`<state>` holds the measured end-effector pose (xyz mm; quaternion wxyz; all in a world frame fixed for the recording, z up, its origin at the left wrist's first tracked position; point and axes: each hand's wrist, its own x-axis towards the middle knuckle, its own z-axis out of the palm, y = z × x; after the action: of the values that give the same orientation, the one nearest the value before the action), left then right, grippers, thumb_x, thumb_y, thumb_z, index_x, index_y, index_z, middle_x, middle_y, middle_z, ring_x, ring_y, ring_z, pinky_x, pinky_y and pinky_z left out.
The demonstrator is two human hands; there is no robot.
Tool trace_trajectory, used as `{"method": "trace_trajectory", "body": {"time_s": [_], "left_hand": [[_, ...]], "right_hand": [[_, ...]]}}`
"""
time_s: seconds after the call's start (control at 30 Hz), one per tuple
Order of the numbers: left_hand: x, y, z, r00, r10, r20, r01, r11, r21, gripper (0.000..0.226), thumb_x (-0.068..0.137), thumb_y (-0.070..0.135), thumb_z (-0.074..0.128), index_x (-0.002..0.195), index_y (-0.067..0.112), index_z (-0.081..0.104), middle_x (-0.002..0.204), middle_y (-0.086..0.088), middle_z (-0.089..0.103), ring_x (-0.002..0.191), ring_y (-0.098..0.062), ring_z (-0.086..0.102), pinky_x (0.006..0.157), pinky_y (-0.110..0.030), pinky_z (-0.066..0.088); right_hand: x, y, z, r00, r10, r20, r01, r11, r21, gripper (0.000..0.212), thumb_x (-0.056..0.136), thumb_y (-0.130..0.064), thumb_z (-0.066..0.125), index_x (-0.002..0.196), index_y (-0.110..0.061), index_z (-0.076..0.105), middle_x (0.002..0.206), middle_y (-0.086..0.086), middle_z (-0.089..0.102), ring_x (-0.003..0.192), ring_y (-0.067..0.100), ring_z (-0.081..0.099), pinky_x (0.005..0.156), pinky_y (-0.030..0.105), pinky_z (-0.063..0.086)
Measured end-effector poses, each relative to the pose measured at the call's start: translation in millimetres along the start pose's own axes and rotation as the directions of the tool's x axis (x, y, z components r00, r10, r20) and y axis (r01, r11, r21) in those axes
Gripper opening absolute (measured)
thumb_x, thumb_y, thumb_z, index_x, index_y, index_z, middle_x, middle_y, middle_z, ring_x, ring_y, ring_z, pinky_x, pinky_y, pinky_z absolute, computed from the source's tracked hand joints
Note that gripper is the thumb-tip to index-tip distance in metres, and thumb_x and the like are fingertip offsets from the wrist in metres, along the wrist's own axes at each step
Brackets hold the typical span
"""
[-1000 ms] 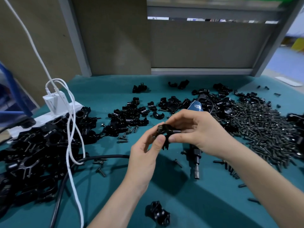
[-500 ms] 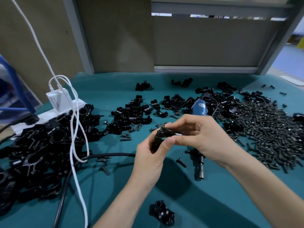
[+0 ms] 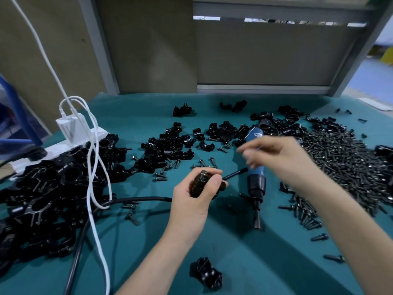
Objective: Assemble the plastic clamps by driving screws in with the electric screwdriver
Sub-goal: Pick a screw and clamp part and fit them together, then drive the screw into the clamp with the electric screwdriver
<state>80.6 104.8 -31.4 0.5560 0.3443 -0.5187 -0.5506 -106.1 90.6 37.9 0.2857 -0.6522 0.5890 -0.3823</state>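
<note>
My left hand [image 3: 191,201] grips a black plastic clamp [image 3: 198,180] just above the teal table. A black screw [image 3: 234,174] sticks out of the clamp's right side. My right hand [image 3: 278,160] is blurred and hovers apart from the clamp, over the blue electric screwdriver [image 3: 256,175]; its fingers look spread and hold nothing. The screwdriver lies on the table with its bit [image 3: 257,219] pointing toward me. A big heap of black screws [image 3: 344,165] lies to the right. Loose clamp halves [image 3: 174,145] lie behind my left hand.
A heap of black clamps [image 3: 42,192] fills the left side. One clamp [image 3: 209,273] lies alone near the front edge. A white power strip with a charger [image 3: 71,127], white cables [image 3: 95,188] and a black cable [image 3: 136,200] run on the left. Stray screws [image 3: 306,216] dot the mat [image 3: 244,262].
My right hand has let go of the clamp and screw and moved up and right, over the screwdriver. My left hand keeps the clamp, now lower.
</note>
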Motion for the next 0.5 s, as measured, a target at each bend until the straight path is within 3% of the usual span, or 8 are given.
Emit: {"method": "trace_trajectory", "body": {"time_s": [0.07, 0.13, 0.2, 0.27, 0.37, 0.43, 0.5], "left_hand": [[0, 1, 1, 1.0, -0.019, -0.003, 0.019, 1.0, -0.009, 0.021, 0.077, 0.035, 0.064, 0.085, 0.016, 0.069, 0.075, -0.002, 0.073, 0.056, 0.003, 0.058, 0.052, -0.005, 0.039], [-1, 1, 1, 0.999, -0.033, 0.002, 0.033, 0.999, 0.0, 0.012, 0.085, 0.022, 0.063, 0.086, 0.011, 0.068, 0.072, -0.001, 0.073, 0.053, 0.004, 0.056, 0.051, -0.005, 0.039], [-1, 3, 2, 0.999, -0.04, 0.007, 0.04, 0.999, 0.011, 0.009, 0.088, 0.015, 0.06, 0.087, 0.009, 0.067, 0.068, -0.001, 0.072, 0.048, 0.004, 0.054, 0.05, -0.005, 0.038], [-1, 4, 2, 0.999, -0.045, 0.009, 0.045, 0.999, 0.008, 0.008, 0.09, 0.012, 0.058, 0.087, 0.01, 0.065, 0.065, -0.001, 0.071, 0.046, 0.003, 0.053, 0.049, -0.005, 0.039], [-2, 5, 2, 0.997, -0.074, 0.022, 0.073, 0.997, 0.017, 0.013, 0.093, 0.012, 0.055, 0.081, 0.011, 0.061, 0.065, 0.0, 0.071, 0.047, 0.004, 0.052, 0.05, -0.006, 0.039], [-3, 8, 3, 0.996, -0.084, 0.033, 0.084, 0.996, 0.025, 0.016, 0.094, 0.01, 0.054, 0.078, 0.009, 0.059, 0.063, 0.0, 0.07, 0.046, 0.003, 0.051, 0.049, -0.006, 0.038], [-2, 9, 4, 0.996, -0.082, 0.043, 0.081, 0.996, 0.035, 0.017, 0.094, 0.01, 0.057, 0.077, 0.008, 0.057, 0.061, -0.001, 0.069, 0.045, 0.002, 0.05, 0.049, -0.006, 0.037]], "right_hand": [[23, 17, -12, 0.957, 0.213, -0.195, -0.245, 0.956, -0.159, 0.038, 0.081, -0.044, 0.071, 0.106, -0.017, 0.063, 0.093, 0.0, 0.069, 0.082, 0.016, 0.066, 0.071, 0.031, 0.055], [37, 32, -6, 0.898, 0.412, -0.158, -0.441, 0.83, -0.341, 0.074, 0.075, -0.06, 0.07, 0.124, -0.011, 0.045, 0.107, 0.004, 0.061, 0.085, 0.017, 0.058, 0.063, 0.027, 0.044], [45, 43, 8, 0.865, 0.486, -0.122, -0.495, 0.789, -0.364, 0.094, 0.07, -0.06, 0.075, 0.135, -0.008, 0.032, 0.113, 0.007, 0.05, 0.09, 0.022, 0.05, 0.067, 0.027, 0.041], [50, 52, 16, 0.859, 0.487, -0.161, -0.512, 0.802, -0.308, 0.089, 0.07, -0.048, 0.081, 0.131, -0.007, 0.031, 0.111, 0.008, 0.048, 0.087, 0.023, 0.048, 0.056, 0.028, 0.038], [52, 57, 13, 0.818, 0.552, -0.163, -0.569, 0.818, -0.084, 0.062, 0.071, -0.032, 0.081, 0.115, -0.007, 0.046, 0.104, 0.01, 0.055, 0.077, 0.021, 0.053, 0.052, 0.028, 0.04], [48, 53, 8, 0.791, 0.606, -0.091, -0.572, 0.783, 0.244, 0.047, 0.073, -0.025, 0.076, 0.109, -0.005, 0.053, 0.095, 0.012, 0.06, 0.063, 0.019, 0.058, 0.049, 0.025, 0.046], [46, 43, -2, 0.817, 0.577, -0.013, -0.46, 0.664, 0.589, 0.048, 0.077, -0.027, 0.071, 0.114, -0.004, 0.051, 0.089, 0.012, 0.061, 0.048, 0.015, 0.059, 0.041, 0.02, 0.047]]}}
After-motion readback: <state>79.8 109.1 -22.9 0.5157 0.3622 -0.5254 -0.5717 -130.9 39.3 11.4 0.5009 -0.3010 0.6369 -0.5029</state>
